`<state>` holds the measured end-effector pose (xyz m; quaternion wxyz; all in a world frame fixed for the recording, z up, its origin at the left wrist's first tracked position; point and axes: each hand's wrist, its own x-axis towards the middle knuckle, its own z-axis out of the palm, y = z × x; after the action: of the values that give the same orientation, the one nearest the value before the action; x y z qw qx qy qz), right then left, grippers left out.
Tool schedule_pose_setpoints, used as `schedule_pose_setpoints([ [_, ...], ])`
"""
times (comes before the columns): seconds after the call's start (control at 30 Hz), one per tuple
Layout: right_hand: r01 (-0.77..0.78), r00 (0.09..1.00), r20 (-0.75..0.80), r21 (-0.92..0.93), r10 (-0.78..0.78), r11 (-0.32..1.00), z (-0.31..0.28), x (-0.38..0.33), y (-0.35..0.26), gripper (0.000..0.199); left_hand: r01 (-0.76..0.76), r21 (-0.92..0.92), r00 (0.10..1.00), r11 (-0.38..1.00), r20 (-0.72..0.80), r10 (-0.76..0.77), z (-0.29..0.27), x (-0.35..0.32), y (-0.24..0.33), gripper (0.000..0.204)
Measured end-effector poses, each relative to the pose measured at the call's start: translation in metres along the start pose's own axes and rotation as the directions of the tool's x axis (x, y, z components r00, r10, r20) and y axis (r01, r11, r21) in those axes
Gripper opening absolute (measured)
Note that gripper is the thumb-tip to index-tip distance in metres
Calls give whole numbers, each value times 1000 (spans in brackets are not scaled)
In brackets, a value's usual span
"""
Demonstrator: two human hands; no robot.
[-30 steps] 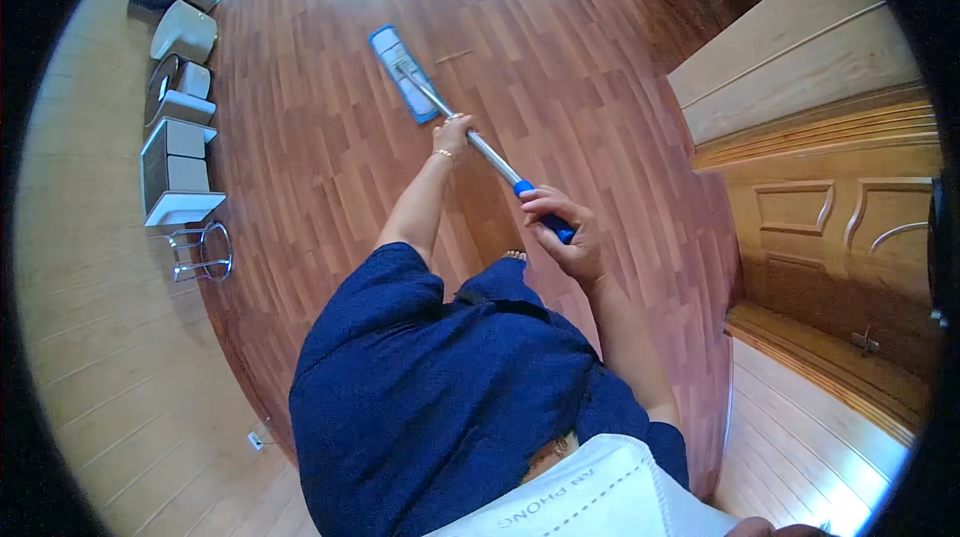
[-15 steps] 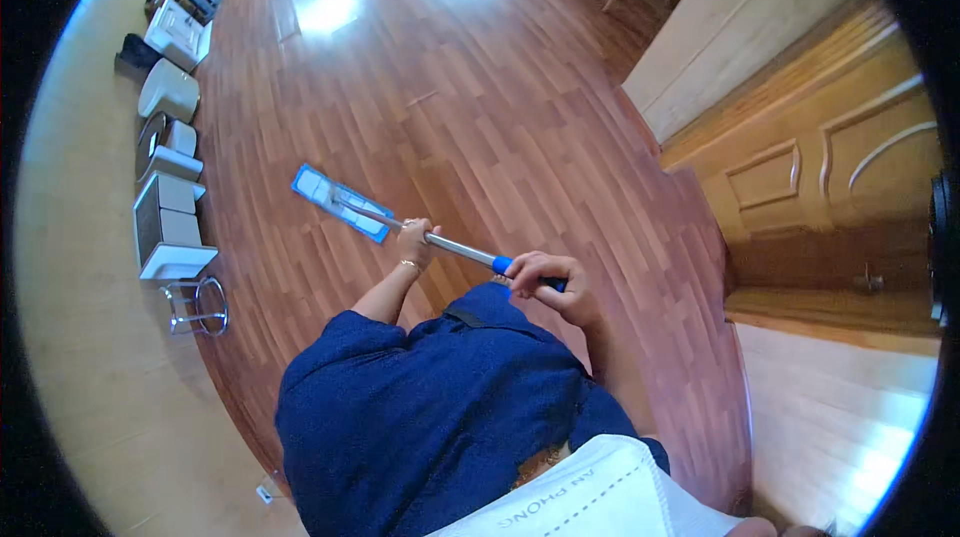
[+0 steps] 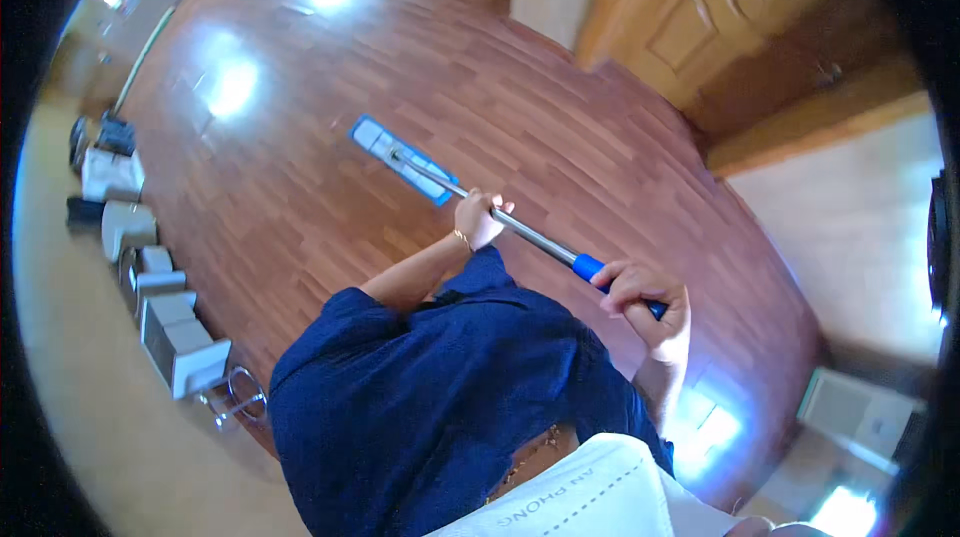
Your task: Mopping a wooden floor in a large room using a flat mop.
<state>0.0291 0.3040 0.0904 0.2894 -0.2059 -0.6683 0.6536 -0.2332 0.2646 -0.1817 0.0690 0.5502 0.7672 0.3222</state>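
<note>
A flat mop [image 3: 535,239] with a silver pole and a blue and black grip slants across the view in front of me. Its blue-edged rectangular head [image 3: 375,140] lies on the wood-look floor [image 3: 300,172], ahead and slightly left. My left hand [image 3: 482,217] wraps round the lower part of the pole, a bracelet at its wrist. Up at the grip end, my right hand [image 3: 648,302] is closed over the handle. The grip's tip shows beneath its fingers.
Along the left wall stand a metal-framed stool [image 3: 238,397], white box-like furniture [image 3: 188,347] and several other items. A wooden door [image 3: 690,27] is at the upper right. A pale cabinet-like object [image 3: 860,412] stands at the lower right. Bright reflections lie on the floor.
My view has turned to the right, so the door sits higher and the left-wall items lower. The mop head and both hands have shifted right in view, still gripping the mop.
</note>
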Motion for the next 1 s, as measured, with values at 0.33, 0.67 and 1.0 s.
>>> schedule_pose_setpoints([
  [0.33, -192, 819, -568, -137, 82, 972, 56, -66, -26, 18, -519, -383, 748, 764, 231, 623, 87, 59, 45, 36],
  [0.67, -305, 588, -743, -570, -320, 763, 90, -184, -64, 17, -613, -678, 285, 405, 288, 914, 128, -19, 187, 35],
  [1.0, -237, 530, -339, -939, -777, 249, 115, -296, -113, 42, -610, -756, 50, 237, 262, 964, 75, -118, 277, 19],
])
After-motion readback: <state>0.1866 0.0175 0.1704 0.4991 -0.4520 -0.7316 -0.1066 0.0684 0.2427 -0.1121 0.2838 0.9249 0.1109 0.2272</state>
